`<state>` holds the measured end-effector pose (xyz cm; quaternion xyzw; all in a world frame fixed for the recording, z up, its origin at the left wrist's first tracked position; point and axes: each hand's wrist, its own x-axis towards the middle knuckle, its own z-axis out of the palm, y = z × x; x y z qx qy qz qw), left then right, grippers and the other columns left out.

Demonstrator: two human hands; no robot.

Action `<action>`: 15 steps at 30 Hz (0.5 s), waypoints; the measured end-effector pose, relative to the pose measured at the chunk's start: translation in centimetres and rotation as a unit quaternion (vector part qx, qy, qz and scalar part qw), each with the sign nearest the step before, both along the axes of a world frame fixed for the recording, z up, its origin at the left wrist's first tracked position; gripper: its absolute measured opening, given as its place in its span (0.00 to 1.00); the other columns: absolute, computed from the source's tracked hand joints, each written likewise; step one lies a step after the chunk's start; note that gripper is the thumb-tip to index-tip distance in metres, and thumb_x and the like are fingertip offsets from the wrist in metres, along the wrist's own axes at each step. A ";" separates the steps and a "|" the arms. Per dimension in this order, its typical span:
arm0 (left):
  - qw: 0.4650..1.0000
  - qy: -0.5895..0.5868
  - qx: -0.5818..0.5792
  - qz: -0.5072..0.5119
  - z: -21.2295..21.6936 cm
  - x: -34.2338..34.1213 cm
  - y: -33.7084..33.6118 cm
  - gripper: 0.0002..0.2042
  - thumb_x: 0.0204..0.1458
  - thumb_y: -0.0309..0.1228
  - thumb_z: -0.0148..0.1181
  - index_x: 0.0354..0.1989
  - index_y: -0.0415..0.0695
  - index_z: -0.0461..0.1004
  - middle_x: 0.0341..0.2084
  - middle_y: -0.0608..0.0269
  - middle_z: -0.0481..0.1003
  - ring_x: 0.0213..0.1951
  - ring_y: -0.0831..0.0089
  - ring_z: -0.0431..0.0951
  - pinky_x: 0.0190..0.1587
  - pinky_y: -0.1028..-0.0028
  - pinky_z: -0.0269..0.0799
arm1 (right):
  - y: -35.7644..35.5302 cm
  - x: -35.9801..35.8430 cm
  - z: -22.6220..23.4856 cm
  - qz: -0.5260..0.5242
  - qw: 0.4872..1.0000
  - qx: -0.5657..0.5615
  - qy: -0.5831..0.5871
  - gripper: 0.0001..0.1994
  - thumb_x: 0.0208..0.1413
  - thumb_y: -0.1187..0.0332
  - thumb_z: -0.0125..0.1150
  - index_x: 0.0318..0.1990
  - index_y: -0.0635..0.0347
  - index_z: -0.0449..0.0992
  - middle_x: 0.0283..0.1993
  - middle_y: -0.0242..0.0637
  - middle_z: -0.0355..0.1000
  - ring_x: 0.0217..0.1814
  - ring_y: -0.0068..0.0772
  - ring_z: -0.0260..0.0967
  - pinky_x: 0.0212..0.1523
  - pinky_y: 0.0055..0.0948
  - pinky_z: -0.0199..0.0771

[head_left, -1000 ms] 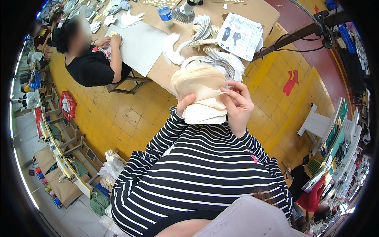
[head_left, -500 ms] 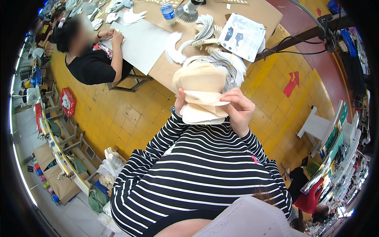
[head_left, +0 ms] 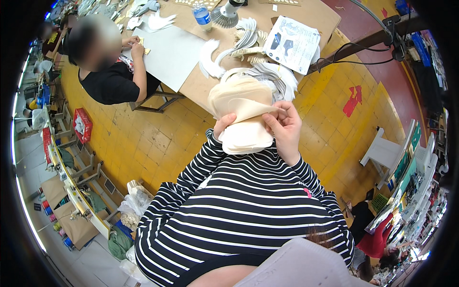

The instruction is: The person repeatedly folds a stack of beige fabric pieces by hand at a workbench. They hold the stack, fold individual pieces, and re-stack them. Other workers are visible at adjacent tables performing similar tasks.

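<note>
The brown table [head_left: 306,12] is running along the far side, its near edge slanting down toward the stack of cream pieces [head_left: 241,100], which the person is holding in front of the chest, just beside that edge in this view. Curved white pieces [head_left: 208,60] are lying near the edge, and a printed sheet [head_left: 292,45] is resting close to the table's right-hand corner. Yellow floor [head_left: 158,158] is stretching to both sides of the forearms, giving the elbows room. A co-worker [head_left: 110,88] is sitting at the table, well apart on the left, and a red crate [head_left: 82,138] is standing farther left.

Both forearms are rising from the striped sleeves [head_left: 193,158] and bending inward. The left hand [head_left: 224,125] is gripping the stack's left side, its thumb lying on top; its other fingers are mostly hiding. The right hand [head_left: 287,128] is pinching 1 lifted corner between thumb and fingers, the raised layer slanting across the stack.
</note>
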<state>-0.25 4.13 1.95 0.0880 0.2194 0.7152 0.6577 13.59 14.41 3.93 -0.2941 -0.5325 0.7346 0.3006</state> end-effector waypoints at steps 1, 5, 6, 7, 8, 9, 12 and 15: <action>0.999 -0.013 -0.043 0.023 -0.5 0.2 -0.6 0.39 0.52 0.49 0.55 0.65 0.31 0.54 0.51 0.38 0.70 0.50 0.52 0.75 0.51 0.60 0.76 | 0.0 0.0 -0.5 -0.016 0.999 0.046 -0.016 0.07 0.56 0.78 0.64 0.41 0.67 0.75 0.33 0.34 0.74 0.32 0.21 0.70 0.37 0.17 0.69; 0.999 -0.020 -0.030 0.033 -3.6 -0.6 -1.8 0.37 0.56 0.49 0.56 0.64 0.30 0.57 0.54 0.40 0.71 0.54 0.57 0.76 0.54 0.61 0.77 | 0.3 -0.8 0.7 -0.098 0.978 0.182 -0.005 0.03 0.51 0.81 0.67 0.33 0.69 0.80 0.35 0.34 0.74 0.36 0.20 0.70 0.39 0.17 0.69; 0.999 -0.001 0.019 0.027 -4.4 -0.7 -1.7 0.37 0.57 0.51 0.57 0.63 0.30 0.59 0.53 0.41 0.72 0.52 0.58 0.77 0.52 0.63 0.77 | 0.0 -0.6 1.2 -0.086 0.987 0.132 0.005 0.03 0.50 0.82 0.67 0.33 0.69 0.81 0.36 0.34 0.74 0.37 0.21 0.70 0.38 0.17 0.68; 0.999 0.001 0.018 0.030 -5.1 -0.8 -1.9 0.36 0.57 0.50 0.58 0.63 0.31 0.59 0.53 0.41 0.72 0.52 0.58 0.78 0.52 0.64 0.78 | -0.1 -0.5 1.5 -0.074 0.994 0.081 0.014 0.03 0.50 0.82 0.66 0.33 0.70 0.82 0.36 0.35 0.74 0.37 0.21 0.70 0.38 0.17 0.68; 0.999 0.002 0.017 0.032 -5.1 -0.8 -1.8 0.35 0.57 0.49 0.59 0.63 0.31 0.59 0.53 0.42 0.72 0.51 0.58 0.78 0.51 0.64 0.78 | -0.1 -0.4 1.5 -0.067 0.994 0.089 0.007 0.04 0.50 0.82 0.66 0.35 0.70 0.82 0.36 0.35 0.75 0.37 0.21 0.70 0.38 0.17 0.68; 0.999 0.004 0.017 0.034 -5.0 -0.8 -1.8 0.35 0.56 0.47 0.60 0.63 0.32 0.59 0.53 0.42 0.72 0.51 0.58 0.78 0.51 0.64 0.78 | -0.1 -0.2 1.5 -0.060 0.994 0.097 0.000 0.05 0.51 0.83 0.66 0.36 0.70 0.82 0.36 0.35 0.75 0.37 0.21 0.71 0.38 0.17 0.68; 0.997 0.047 0.011 0.053 -3.6 -0.5 -1.3 0.32 0.57 0.41 0.61 0.63 0.33 0.59 0.53 0.43 0.72 0.51 0.58 0.78 0.52 0.64 0.78 | 0.0 0.1 1.4 -0.052 0.993 0.102 -0.015 0.07 0.51 0.83 0.65 0.38 0.71 0.82 0.35 0.35 0.76 0.35 0.21 0.71 0.37 0.18 0.68; 0.993 0.118 -0.006 0.025 -3.8 -0.9 -1.4 0.37 0.55 0.44 0.60 0.66 0.34 0.54 0.58 0.41 0.68 0.57 0.54 0.73 0.60 0.59 0.71 | 0.2 0.2 1.5 -0.049 0.992 0.114 -0.031 0.07 0.51 0.83 0.65 0.39 0.71 0.82 0.36 0.36 0.77 0.35 0.21 0.71 0.38 0.18 0.69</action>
